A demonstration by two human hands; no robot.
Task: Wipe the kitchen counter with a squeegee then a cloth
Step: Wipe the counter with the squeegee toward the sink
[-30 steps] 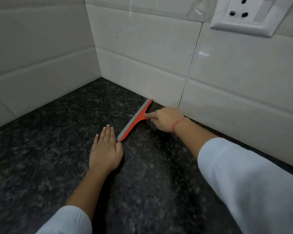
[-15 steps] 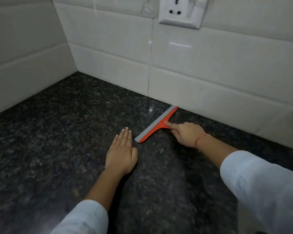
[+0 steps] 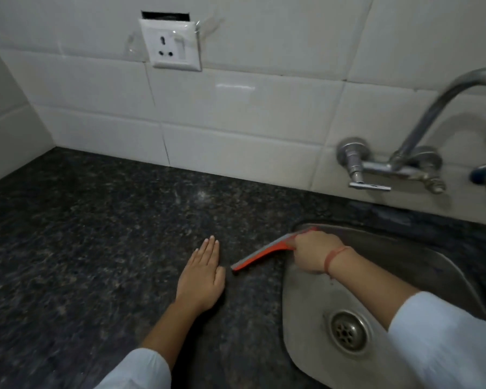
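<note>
Orange squeegee right of centre frame, blade down on the dark counter, far end at the steel sink rim. Right hand clamped on its handle; left hand flat, fingers together, just beside the blade's near end. Squeegee step in hand, apparently. Next: finish the pull over the rim. No cloth visible.

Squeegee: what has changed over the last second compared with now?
The right hand has dragged the squeegee away from the tiled wall, rightward across the counter to the edge of the sink. Its grip went from a finger pointing along the handle to a closed fist. The left hand stayed flat on the counter.
</note>
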